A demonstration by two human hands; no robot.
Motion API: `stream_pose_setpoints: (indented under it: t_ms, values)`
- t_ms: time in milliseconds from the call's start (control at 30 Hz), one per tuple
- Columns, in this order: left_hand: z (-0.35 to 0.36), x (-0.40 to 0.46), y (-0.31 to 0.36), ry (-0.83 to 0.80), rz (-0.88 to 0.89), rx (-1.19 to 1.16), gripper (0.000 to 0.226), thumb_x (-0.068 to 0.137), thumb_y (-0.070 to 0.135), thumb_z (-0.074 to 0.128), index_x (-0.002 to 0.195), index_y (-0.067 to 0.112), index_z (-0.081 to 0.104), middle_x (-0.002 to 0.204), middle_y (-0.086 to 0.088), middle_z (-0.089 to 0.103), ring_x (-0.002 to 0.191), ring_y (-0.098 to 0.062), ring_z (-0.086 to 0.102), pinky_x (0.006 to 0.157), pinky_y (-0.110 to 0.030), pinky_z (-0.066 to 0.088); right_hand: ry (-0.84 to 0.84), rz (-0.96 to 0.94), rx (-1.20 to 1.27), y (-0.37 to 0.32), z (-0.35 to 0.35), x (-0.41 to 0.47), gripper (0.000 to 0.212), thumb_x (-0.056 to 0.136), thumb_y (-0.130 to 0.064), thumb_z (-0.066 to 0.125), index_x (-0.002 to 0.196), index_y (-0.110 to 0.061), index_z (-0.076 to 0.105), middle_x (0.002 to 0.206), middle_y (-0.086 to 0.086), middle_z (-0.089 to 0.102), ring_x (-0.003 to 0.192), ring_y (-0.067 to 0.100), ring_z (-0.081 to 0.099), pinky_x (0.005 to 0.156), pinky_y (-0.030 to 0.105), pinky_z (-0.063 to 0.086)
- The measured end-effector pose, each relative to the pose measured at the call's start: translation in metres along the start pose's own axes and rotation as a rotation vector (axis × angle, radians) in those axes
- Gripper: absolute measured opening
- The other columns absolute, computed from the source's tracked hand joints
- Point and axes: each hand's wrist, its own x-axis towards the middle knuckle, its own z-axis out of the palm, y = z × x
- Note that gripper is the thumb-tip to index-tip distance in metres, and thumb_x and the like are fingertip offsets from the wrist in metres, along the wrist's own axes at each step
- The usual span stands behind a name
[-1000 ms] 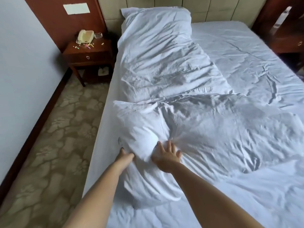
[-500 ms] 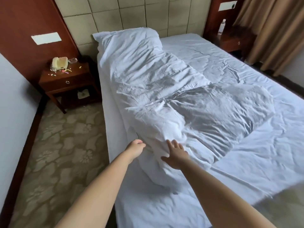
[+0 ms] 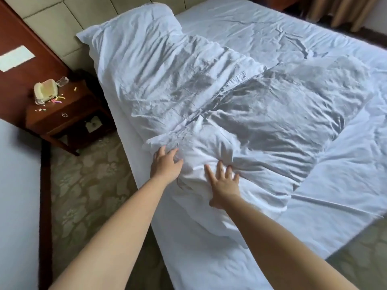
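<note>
A rumpled white duvet (image 3: 261,114) lies folded in a long strip across the bed (image 3: 345,195), which has a white sheet. The strip's near end bulges by the bed's left edge. My left hand (image 3: 165,164) touches that bulge from the left with its fingers spread and slightly bent. My right hand (image 3: 224,181) presses flat on the fabric just to the right, fingers straight. Another stretch of white bedding (image 3: 142,51) runs up to the padded headboard.
A dark wooden nightstand (image 3: 62,116) stands left of the bed with a cream telephone (image 3: 45,93) and small coloured bits on top. Patterned carpet (image 3: 92,185) covers the floor between bed and wall. Brown curtains (image 3: 345,11) hang at the far right.
The view has tilted and swung left. My left hand has opened from a loose fist to spread fingers on the duvet's end. My right hand stays flat on the fabric.
</note>
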Motion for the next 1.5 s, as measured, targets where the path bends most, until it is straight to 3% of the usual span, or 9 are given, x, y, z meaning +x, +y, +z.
stream_pose_setpoints:
  t_ms: [133,300,500,700,1033,1200,1367,1433,1500]
  values:
    - [0.013,0.028,-0.015,-0.112,0.335,0.526,0.065,0.094,0.034,0.042,0.151,0.036,0.01,0.16,0.0,-0.001,0.146,-0.025,0.005,0.116,-0.046,0.016,0.032,0.045,-0.012,-0.003,0.018,0.004,0.104,0.078,-0.026,0.069,0.15,-0.034,-0.006,0.157,0.016,-0.005,0.142,0.044,0.006,0.113,0.059,0.012]
    - [0.034,0.056,-0.042,-0.556,0.327,0.545,0.079,0.09,0.027,0.041,0.151,0.038,-0.009,0.159,-0.005,0.014,0.139,-0.03,0.032,0.109,-0.047,0.035,-0.025,0.135,-0.046,-0.019,0.022,-0.008,0.098,0.078,-0.025,0.064,0.151,-0.032,-0.002,0.158,0.013,-0.003,0.145,0.038,0.003,0.115,0.055,0.009]
    - [-0.001,0.072,-0.058,-0.594,0.473,0.355,0.067,0.09,0.007,0.036,0.151,0.028,0.021,0.154,-0.009,0.031,0.135,-0.029,0.038,0.108,-0.038,0.038,-0.002,0.379,0.242,-0.064,-0.02,-0.011,0.075,0.083,-0.041,0.061,0.147,-0.028,0.023,0.154,0.007,0.019,0.14,0.029,0.023,0.111,0.044,0.024]
    - [-0.027,0.091,-0.058,-0.476,0.494,0.238,0.042,0.097,0.018,0.035,0.137,0.019,0.047,0.144,-0.01,0.046,0.129,-0.028,0.045,0.103,-0.031,0.039,0.129,0.44,0.308,-0.085,-0.05,-0.009,0.067,0.094,-0.043,0.048,0.151,-0.025,0.017,0.16,0.006,0.007,0.146,0.026,0.011,0.117,0.043,0.015]
    - [-0.037,0.116,-0.019,-0.356,0.199,-0.099,0.052,0.093,0.027,0.049,0.143,0.019,0.038,0.145,-0.007,0.043,0.128,-0.026,0.045,0.101,-0.034,0.036,0.259,0.386,0.486,-0.048,-0.069,0.018,0.062,0.097,-0.038,0.045,0.15,-0.02,0.018,0.159,0.008,0.01,0.143,0.03,0.021,0.113,0.042,0.027]
    - [-0.017,0.156,-0.006,-0.387,0.101,-0.204,0.067,0.089,0.042,0.054,0.147,0.017,0.031,0.15,-0.006,0.035,0.134,-0.027,0.039,0.108,-0.039,0.035,0.329,0.507,0.533,-0.037,-0.07,0.05,0.068,0.096,-0.044,0.044,0.152,-0.026,0.009,0.16,0.009,0.0,0.146,0.03,0.011,0.116,0.045,0.02]
    - [0.025,0.214,-0.002,-0.666,-0.039,-0.43,0.1,0.071,0.062,0.068,0.147,0.012,0.029,0.142,-0.005,0.044,0.128,-0.027,0.048,0.108,-0.039,0.038,0.313,0.669,0.584,-0.036,-0.066,0.087,0.072,0.094,-0.054,0.041,0.152,-0.029,0.007,0.159,0.016,0.009,0.144,0.033,0.016,0.116,0.044,0.019]
    - [0.041,0.241,0.003,-0.872,-0.139,-0.534,0.102,0.065,0.069,0.071,0.144,0.016,0.038,0.136,-0.007,0.053,0.119,-0.028,0.057,0.103,-0.044,0.044,0.298,0.729,0.563,-0.033,-0.064,0.1,0.071,0.093,-0.057,0.038,0.152,-0.029,0.01,0.156,0.016,0.019,0.141,0.032,0.024,0.114,0.042,0.022]
    - [0.057,0.269,0.014,-0.998,-0.096,-0.615,0.1,0.056,0.071,0.076,0.138,0.019,0.05,0.129,-0.009,0.06,0.111,-0.027,0.063,0.099,-0.048,0.048,0.263,0.783,0.541,-0.029,-0.059,0.11,0.068,0.092,-0.058,0.037,0.151,-0.028,0.019,0.151,0.015,0.03,0.135,0.032,0.034,0.111,0.04,0.028]
